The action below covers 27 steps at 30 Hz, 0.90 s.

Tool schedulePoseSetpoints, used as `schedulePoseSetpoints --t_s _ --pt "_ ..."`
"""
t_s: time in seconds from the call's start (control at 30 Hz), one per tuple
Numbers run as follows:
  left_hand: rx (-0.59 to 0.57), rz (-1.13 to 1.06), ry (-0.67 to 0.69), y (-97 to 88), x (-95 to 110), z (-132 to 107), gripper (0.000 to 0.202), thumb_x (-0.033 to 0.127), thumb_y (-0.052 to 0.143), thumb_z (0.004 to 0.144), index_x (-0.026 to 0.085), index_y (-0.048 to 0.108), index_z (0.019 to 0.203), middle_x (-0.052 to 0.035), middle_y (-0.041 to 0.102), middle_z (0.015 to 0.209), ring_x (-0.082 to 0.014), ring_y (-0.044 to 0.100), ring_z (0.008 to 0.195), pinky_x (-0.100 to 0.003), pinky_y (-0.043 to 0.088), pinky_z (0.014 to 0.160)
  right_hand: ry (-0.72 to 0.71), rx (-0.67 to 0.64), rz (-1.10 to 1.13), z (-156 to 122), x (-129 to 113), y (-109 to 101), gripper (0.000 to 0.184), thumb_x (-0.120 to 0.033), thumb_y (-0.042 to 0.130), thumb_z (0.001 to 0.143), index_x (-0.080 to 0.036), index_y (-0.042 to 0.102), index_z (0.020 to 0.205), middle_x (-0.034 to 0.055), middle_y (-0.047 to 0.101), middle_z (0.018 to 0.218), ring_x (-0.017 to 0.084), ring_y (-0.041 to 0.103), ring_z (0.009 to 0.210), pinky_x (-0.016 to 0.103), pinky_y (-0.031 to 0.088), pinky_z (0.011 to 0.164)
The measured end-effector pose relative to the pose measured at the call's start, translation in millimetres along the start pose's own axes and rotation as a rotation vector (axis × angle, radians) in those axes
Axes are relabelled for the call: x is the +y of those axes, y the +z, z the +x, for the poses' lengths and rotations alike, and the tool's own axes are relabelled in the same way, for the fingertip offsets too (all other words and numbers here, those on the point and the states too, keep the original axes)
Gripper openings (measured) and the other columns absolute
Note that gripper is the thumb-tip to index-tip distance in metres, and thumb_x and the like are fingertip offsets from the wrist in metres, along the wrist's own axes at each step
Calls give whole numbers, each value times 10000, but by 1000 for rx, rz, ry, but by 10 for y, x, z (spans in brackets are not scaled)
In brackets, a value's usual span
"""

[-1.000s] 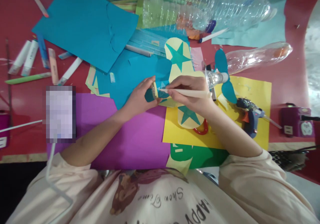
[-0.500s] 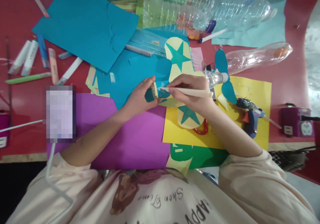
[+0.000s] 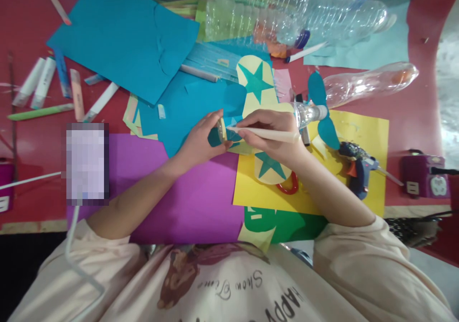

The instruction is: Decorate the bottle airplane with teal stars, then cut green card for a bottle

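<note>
My left hand [image 3: 199, 141] is closed around the tail end of a bottle plane [image 3: 256, 109], a clear plastic bottle with pale yellow paper wings carrying teal stars and a teal propeller [image 3: 322, 111] at its neck. My right hand [image 3: 274, 133] pinches a cream-coloured stick [image 3: 272, 134] like a pen, its tip touching the tail by my left fingers. The plane lies across blue paper [image 3: 186, 106] and a yellow sheet [image 3: 358, 169].
A blue glue gun [image 3: 358, 166] lies on the yellow sheet at the right. Red-handled scissors [image 3: 289, 185] peek out under my right wrist. Several empty bottles [image 3: 287, 11] lie at the back, markers [image 3: 43, 85] at the left, purple paper [image 3: 179, 193] in front.
The stick's tip has shifted very slightly at the tail; both hands stay where they were.
</note>
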<state>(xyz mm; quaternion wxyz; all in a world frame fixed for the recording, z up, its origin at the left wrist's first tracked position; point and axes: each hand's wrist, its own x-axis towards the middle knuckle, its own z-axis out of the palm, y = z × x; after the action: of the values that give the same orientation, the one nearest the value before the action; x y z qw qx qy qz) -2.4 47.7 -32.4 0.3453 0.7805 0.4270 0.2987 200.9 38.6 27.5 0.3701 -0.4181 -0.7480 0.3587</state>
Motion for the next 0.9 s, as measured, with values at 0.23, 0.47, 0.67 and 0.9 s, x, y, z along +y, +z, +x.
schedulePoseSetpoints --t_s 0.23,0.47,0.67,0.9 --pt "-4 70 -6 -4 6 -1 532 475 667 842 229 473 1272 -114 588 1289 -293 538 1255 -411 527 911 -18 61 15 -3 -24 -14 163 -285 629 849 -170 676 743 -1 664 650 93 578 570 225 428 506" --pt "89 120 34 4 -69 -25 518 460 660 855 246 445 1274 -105 601 1223 -290 593 1158 -415 524 918 -48 190 122 -21 -101 -14 155 -321 623 884 -222 605 767 -42 604 607 68 531 475 208 369 399" --pt "83 139 37 19 -85 -25 491 443 670 845 198 465 1217 -121 609 1214 -280 588 1145 -404 510 927 12 166 61 -53 -51 77 136 -337 656 852 -233 604 781 -27 643 653 80 524 488 236 402 443" --pt "73 120 -2 1 -43 -9 449 459 673 838 204 497 1163 -111 612 1187 -274 585 1140 -380 502 915 23 109 -1 -68 10 115 149 -308 623 855 -190 604 766 -8 663 661 92 568 550 233 437 520"
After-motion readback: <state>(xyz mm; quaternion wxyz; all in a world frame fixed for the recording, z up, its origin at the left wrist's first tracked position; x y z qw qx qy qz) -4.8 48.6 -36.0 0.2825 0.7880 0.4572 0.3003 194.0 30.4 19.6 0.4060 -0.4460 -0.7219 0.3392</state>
